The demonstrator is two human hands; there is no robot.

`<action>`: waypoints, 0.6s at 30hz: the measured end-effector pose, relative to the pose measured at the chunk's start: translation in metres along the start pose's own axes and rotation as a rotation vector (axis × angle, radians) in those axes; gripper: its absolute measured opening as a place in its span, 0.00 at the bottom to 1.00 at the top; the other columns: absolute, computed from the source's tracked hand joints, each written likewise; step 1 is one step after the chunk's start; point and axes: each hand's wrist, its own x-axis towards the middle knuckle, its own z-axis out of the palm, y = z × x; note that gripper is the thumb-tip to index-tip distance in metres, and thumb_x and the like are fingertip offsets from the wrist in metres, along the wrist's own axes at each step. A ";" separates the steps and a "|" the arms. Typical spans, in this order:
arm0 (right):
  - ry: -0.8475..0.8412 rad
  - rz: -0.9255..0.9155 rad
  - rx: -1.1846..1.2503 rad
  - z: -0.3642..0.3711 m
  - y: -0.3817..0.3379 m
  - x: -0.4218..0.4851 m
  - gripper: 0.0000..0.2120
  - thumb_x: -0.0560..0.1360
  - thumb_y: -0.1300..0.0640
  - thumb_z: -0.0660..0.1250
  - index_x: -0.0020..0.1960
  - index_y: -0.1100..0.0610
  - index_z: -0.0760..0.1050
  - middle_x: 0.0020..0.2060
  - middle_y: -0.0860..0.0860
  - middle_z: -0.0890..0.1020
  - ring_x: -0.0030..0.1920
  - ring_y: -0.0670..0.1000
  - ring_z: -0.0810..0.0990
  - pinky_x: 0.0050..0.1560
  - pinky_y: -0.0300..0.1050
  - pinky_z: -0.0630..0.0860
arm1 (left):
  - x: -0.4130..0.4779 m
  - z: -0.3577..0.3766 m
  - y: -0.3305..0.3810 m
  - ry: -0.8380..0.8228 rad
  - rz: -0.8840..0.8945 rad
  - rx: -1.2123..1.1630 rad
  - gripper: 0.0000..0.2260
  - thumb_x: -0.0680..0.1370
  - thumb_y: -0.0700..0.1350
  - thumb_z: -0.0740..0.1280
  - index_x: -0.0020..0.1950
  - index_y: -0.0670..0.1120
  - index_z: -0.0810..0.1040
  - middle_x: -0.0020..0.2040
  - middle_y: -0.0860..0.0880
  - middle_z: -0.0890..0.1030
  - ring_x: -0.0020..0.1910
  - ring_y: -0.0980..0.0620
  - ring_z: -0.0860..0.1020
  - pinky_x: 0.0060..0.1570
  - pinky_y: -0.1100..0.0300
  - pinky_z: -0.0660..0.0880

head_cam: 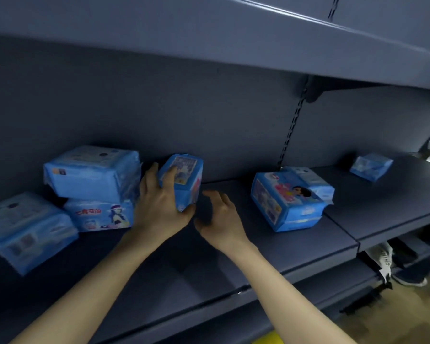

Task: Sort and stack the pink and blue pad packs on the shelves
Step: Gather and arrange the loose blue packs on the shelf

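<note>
Apparently the blue pad pack (186, 170), on end on the shelf (283, 249), is gripped by the left hand (159, 207), probably to join the blue stack (92, 180) just left of that hand. The right hand (220, 217), close on its right, is loosely open and empty.

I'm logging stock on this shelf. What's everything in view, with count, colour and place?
Far-left pack: one, blue, shelf's left end.
Stacked packs: two, blue, one on the other, just right of it.
Upright pack: one, blue, centre, on end.
Centre-right pack: one, blue with pink print, right of the hands; another may lie behind it.
Far-right pack: one, blue, next shelf section.
Shelf: one, dark grey, under all packs.
Upper shelf: one, grey, overhead.
Shoe: one, greyish, floor, lower right.
Left hand: one, grips the upright pack.
Right hand: one, beside that pack, holding nothing.
</note>
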 end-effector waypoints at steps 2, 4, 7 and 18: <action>-0.038 -0.024 -0.001 -0.005 0.007 0.004 0.29 0.73 0.57 0.67 0.71 0.51 0.61 0.68 0.50 0.65 0.68 0.52 0.63 0.60 0.37 0.63 | 0.004 0.010 0.002 0.024 -0.094 -0.049 0.45 0.68 0.50 0.74 0.76 0.50 0.49 0.75 0.41 0.48 0.73 0.39 0.51 0.66 0.44 0.60; -0.073 -0.049 0.000 -0.009 0.013 0.008 0.29 0.73 0.56 0.67 0.71 0.51 0.60 0.69 0.50 0.64 0.68 0.52 0.63 0.61 0.38 0.63 | 0.007 0.020 0.002 0.053 -0.175 -0.104 0.49 0.66 0.51 0.76 0.76 0.52 0.45 0.75 0.42 0.48 0.73 0.39 0.52 0.65 0.42 0.62; -0.131 -0.084 0.005 -0.014 0.021 0.012 0.30 0.73 0.56 0.67 0.72 0.50 0.59 0.69 0.50 0.63 0.68 0.53 0.62 0.63 0.40 0.63 | 0.010 0.033 0.002 0.139 -0.220 -0.166 0.51 0.64 0.52 0.77 0.76 0.53 0.44 0.74 0.43 0.51 0.72 0.39 0.56 0.63 0.39 0.66; -0.289 -0.138 0.045 -0.017 0.043 0.021 0.32 0.74 0.56 0.66 0.73 0.49 0.56 0.70 0.49 0.61 0.69 0.51 0.59 0.64 0.39 0.62 | 0.020 0.036 0.009 0.249 -0.340 -0.243 0.49 0.65 0.48 0.77 0.76 0.50 0.49 0.72 0.43 0.61 0.69 0.42 0.64 0.59 0.46 0.68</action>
